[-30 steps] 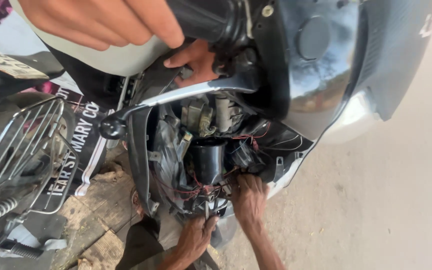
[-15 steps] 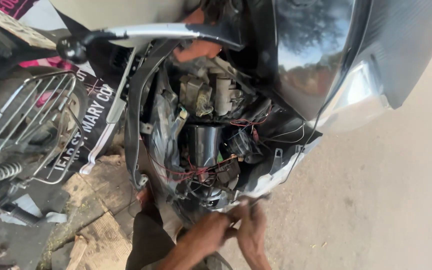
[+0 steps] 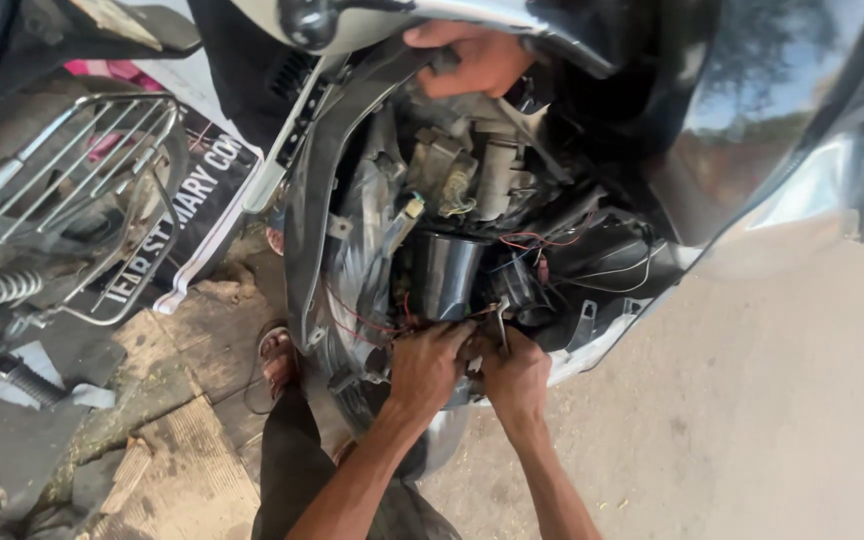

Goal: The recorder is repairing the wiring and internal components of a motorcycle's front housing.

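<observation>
A scooter's front stands with its cover off, baring a black cylinder (image 3: 449, 275), red wires (image 3: 367, 322) and grey parts. My left hand (image 3: 427, 365) is curled into the wiring just below the cylinder; what it grips is hidden by its fingers. My right hand (image 3: 517, 375) sits beside it, touching it, closed around a thin metal tool (image 3: 502, 322) that points up at a black connector (image 3: 524, 290). Another person's hand (image 3: 472, 55) grips the scooter's frame under the handlebar at the top.
The glossy dark body panel (image 3: 742, 110) overhangs on the right. A metal rack (image 3: 82, 190) and spring (image 3: 2, 290) of another vehicle lie left. A printed banner (image 3: 182, 215), broken paving (image 3: 182, 440), a sandalled foot (image 3: 277, 355) and bare ground (image 3: 752, 420) are below.
Both my hands have moved up from below the open front to the wiring under the black cylinder. The other person's hand has stayed under the handlebar.
</observation>
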